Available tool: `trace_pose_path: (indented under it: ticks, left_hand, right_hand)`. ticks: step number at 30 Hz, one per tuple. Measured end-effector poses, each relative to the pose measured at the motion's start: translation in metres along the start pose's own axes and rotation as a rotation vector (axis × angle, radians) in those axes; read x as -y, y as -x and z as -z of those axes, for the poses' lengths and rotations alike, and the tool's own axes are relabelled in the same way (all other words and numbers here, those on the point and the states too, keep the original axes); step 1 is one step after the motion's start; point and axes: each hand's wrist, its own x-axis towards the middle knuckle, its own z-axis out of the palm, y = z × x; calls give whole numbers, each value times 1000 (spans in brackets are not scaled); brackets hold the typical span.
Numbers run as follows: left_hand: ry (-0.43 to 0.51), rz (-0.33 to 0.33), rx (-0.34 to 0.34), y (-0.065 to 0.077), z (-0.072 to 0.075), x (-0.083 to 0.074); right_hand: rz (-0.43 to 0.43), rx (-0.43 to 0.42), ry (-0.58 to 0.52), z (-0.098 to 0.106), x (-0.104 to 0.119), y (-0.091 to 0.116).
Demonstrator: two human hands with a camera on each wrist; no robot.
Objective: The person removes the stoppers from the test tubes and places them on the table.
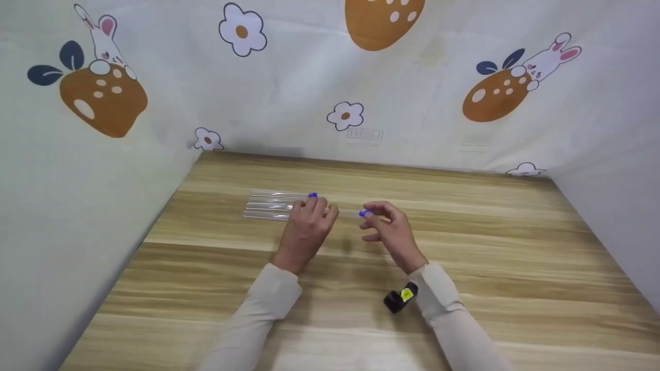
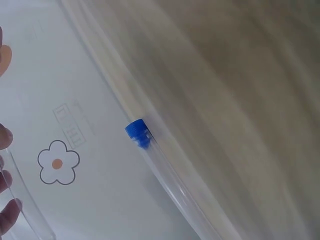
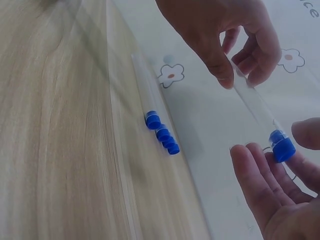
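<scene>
Both hands raised over table (image 1: 464, 247), a clear tube (image 3: 252, 100) spanning them. Left hand (image 1: 307, 226) pinches its glass; right hand (image 1: 389, 232) fingers pinch the blue cap (image 3: 282, 147). Capped tubes (image 1: 268, 208) lie beyond left hand

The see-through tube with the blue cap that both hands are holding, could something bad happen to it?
Maybe. The tube is held in the air between the left hand and the right hand, so it might slip and drop. The right fingertips only pinch the blue cap, which could pop off. The other tubes lie loose and could roll.
</scene>
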Motion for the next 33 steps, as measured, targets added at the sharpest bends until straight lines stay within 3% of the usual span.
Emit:
trace_pose_path:
  ticks: [33]
  left_hand:
    - [10,-29,-13,-1,0,-3]
  right_hand:
    - [21,-37,-59,3,0,-2]
